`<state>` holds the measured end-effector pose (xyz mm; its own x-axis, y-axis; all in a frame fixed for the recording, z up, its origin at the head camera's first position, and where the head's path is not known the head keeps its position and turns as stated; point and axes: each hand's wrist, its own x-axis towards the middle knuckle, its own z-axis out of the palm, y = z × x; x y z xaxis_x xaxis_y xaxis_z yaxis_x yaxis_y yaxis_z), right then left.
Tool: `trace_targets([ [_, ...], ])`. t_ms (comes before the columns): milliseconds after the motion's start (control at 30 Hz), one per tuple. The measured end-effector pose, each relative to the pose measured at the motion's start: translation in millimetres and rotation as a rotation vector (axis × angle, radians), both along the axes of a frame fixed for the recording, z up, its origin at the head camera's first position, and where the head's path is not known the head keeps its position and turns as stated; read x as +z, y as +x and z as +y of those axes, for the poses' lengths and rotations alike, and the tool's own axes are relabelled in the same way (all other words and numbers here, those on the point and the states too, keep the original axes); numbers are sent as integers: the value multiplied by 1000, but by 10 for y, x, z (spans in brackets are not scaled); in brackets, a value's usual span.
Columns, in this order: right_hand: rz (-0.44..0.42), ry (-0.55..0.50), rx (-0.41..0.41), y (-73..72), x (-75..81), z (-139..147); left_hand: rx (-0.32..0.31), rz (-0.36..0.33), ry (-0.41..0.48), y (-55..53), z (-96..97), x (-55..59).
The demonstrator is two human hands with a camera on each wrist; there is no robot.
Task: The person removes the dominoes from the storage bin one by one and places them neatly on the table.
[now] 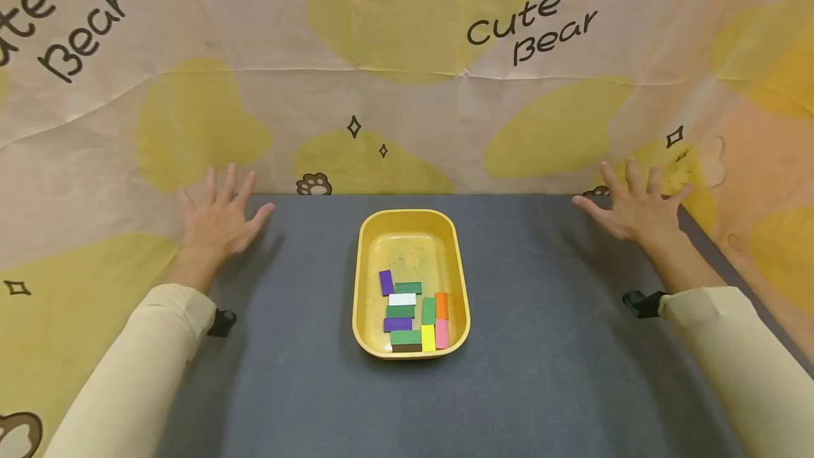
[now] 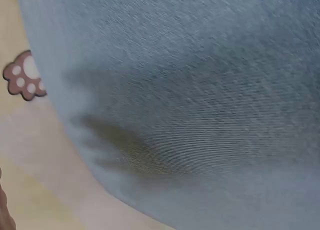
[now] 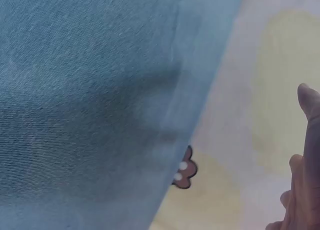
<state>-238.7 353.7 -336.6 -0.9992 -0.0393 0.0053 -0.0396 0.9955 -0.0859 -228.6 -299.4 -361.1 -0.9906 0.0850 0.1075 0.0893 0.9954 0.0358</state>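
Spread fingers mark my left hand [image 1: 219,225], which hovers over the far left of the table and holds nothing. On the far right my right hand [image 1: 639,212] is likewise spread and bare. Between them, well apart from both, stands a yellow tray [image 1: 462,281]. Small coloured blocks lie in its near half, among them a white block [image 1: 402,299], an orange block [image 1: 441,305], a pink block [image 1: 441,334], a yellow block [image 1: 428,338] and a purple block [image 1: 386,283], plus several green ones. The right wrist view catches part of the right hand [image 3: 306,175] at its edge.
The tray stands on a dark grey-blue table [image 1: 540,387]. Behind the table's far edge hangs a patterned cloth [image 1: 407,34] with yellow patches and "Cute Bear" lettering. Dark wrist straps with a camera, such as the left one [image 1: 222,323], sit at both sleeve cuffs.
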Motion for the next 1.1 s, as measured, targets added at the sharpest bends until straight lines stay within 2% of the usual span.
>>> trace_targets([
  [300,37,59,88,-15,105,-336,-108,69,-23,30,372,136],
  [400,46,92,123,1,143,-477,-157,76,-18,46,505,131],
  [633,74,122,187,49,219,-762,-261,55,-67,104,829,100],
  [933,73,72,289,121,361,-1101,-430,82,-110,226,1180,70],
  [1100,-1,-29,413,155,426,-1292,-508,4,-117,270,1274,23],
])
